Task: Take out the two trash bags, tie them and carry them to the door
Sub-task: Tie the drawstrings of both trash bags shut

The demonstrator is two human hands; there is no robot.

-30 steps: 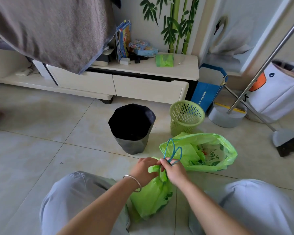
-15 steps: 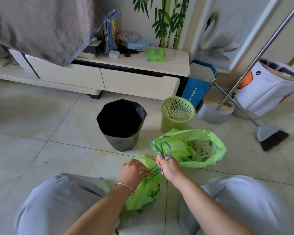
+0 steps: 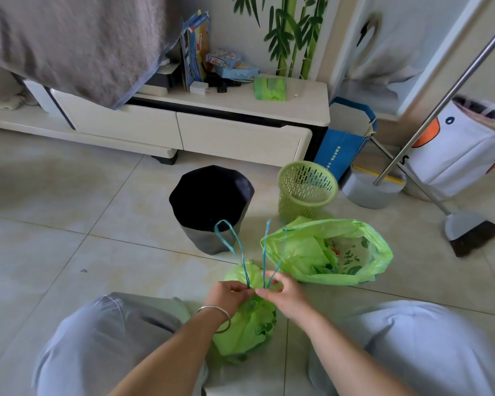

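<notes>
A small green trash bag [image 3: 249, 330] sits on the floor between my knees, its mouth gathered. Two blue drawstring loops [image 3: 232, 241] rise from its top. My left hand [image 3: 229, 295], with a bracelet on the wrist, pinches the left loop at the bag's neck. Beside it, my right hand [image 3: 283, 292] pinches the right loop. A second green trash bag [image 3: 326, 252] lies open on the floor just beyond my right hand, with rubbish showing inside.
A dark bin [image 3: 212, 204] and a green mesh basket [image 3: 306, 190] stand on the tiled floor behind the bags. A low TV cabinet [image 3: 240, 132] runs along the wall. A broom [image 3: 466, 232], a dustpan and a white bag [image 3: 455, 150] are at the right.
The blue drawstrings were bunched together in my right hand; now they are split into two loops, one pinched in each hand above the gathered bag. The view has shifted slightly.
</notes>
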